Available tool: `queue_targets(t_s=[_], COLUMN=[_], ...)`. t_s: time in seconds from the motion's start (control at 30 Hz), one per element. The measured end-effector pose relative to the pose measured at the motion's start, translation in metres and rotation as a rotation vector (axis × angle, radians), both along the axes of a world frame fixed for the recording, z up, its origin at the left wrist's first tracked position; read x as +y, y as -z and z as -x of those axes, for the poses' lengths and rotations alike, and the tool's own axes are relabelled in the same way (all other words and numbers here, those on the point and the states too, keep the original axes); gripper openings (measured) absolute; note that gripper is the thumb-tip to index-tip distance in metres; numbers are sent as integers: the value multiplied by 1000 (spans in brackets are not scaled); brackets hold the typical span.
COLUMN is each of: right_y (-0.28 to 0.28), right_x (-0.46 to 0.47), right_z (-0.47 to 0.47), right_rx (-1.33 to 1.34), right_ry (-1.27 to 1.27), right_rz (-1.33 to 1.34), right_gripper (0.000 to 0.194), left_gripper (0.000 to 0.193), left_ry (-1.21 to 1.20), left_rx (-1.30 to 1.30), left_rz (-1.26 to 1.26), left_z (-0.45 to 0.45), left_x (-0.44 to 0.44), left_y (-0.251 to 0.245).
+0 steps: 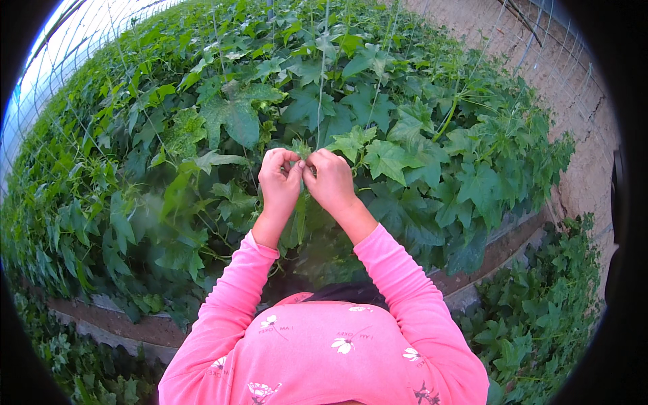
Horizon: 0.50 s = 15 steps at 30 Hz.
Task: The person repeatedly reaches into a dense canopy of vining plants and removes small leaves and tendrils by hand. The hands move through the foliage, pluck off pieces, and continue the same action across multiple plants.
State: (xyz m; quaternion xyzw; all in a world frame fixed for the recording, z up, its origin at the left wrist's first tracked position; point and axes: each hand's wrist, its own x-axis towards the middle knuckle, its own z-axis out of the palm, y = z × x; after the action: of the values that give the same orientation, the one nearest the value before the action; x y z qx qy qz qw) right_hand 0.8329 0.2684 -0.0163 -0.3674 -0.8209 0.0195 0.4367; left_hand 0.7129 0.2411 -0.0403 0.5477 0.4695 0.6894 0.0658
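Observation:
My left hand [279,174] and my right hand [331,179] meet at the fingertips in front of the vines. Between them they pinch the tip of a climbing vine shoot [301,147], whose small hairy leaves poke up above the fingers. A pale support string [321,91] runs down to the fingertips of my right hand; whether it is also gripped cannot be seen. Just right of the hands is a light green lobed leaf [389,158]. The stem below the fingers is mostly hidden by the hands.
Dense vines with broad lobed leaves [243,119] spread ahead and to both sides, with more strings [377,91] among them. A cracked earthen wall [572,101] stands at right, and translucent sheeting [66,55] at left. More foliage [536,304] grows behind on the right.

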Motion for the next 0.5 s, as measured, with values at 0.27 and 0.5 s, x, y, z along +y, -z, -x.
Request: queue_targets(t_s=[0.27, 0.5], right_y=[2, -6], right_x=[1, -3], right_z=[5, 2], right_rx=[-18, -147], right_ry=[16, 96], right_rz=[-103, -27], right_gripper=[9, 11], left_gripper=[16, 16], left_ry=[-174, -277], left_rx=[352, 299], left_rz=[81, -79], left_z=[2, 3], left_x=[0, 1], left_y=[-9, -9])
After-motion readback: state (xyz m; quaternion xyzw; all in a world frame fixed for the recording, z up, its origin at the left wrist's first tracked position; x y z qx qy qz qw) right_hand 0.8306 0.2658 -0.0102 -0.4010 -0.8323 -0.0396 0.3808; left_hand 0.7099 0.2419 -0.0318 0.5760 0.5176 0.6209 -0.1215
